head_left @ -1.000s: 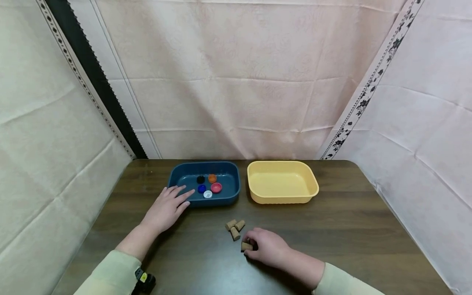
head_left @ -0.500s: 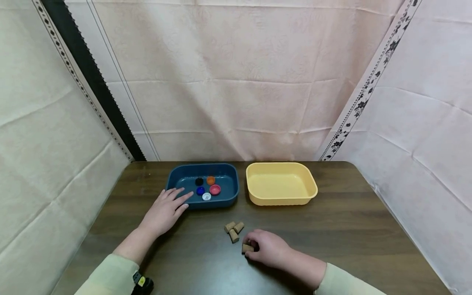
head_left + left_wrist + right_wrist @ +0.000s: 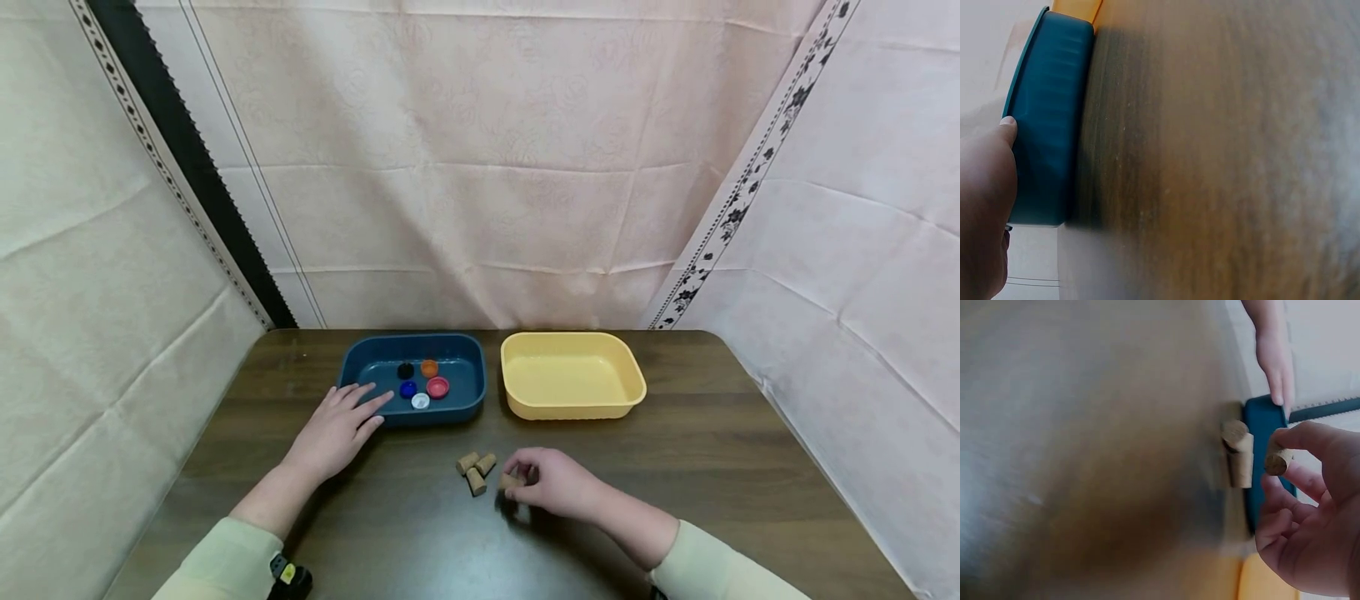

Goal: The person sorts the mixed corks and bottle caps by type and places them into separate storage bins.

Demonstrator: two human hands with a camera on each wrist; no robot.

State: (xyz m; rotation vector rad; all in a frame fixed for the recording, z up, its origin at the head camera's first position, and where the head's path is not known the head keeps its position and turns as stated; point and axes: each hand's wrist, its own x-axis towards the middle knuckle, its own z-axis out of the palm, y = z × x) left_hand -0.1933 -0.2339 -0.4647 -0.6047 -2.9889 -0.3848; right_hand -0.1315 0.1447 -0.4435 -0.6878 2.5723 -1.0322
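My right hand (image 3: 558, 485) pinches a cork stopper (image 3: 1277, 462) between thumb and fingers, just over the table in the head view. Three more corks (image 3: 476, 482) lie in a loose cluster on the table, a little left of that hand. My left hand (image 3: 333, 432) rests at the near left corner of a dark blue tray (image 3: 450, 415), its fingers spread over the rim. In the left wrist view the thumb (image 3: 1007, 128) touches the tray's edge. Inside the tray sit several small round caps: black, orange (image 3: 429, 368), blue, pinkish red and white.
A yellow tray (image 3: 573, 412) stands just right of the blue one, near the table's back edge. Pale cloth (image 3: 480, 208) hangs behind the brown wooden table (image 3: 675, 467) and on both sides of it.
My right hand has lifted the cork off the table and moved slightly up and right with it. The left hand stays at the blue tray.
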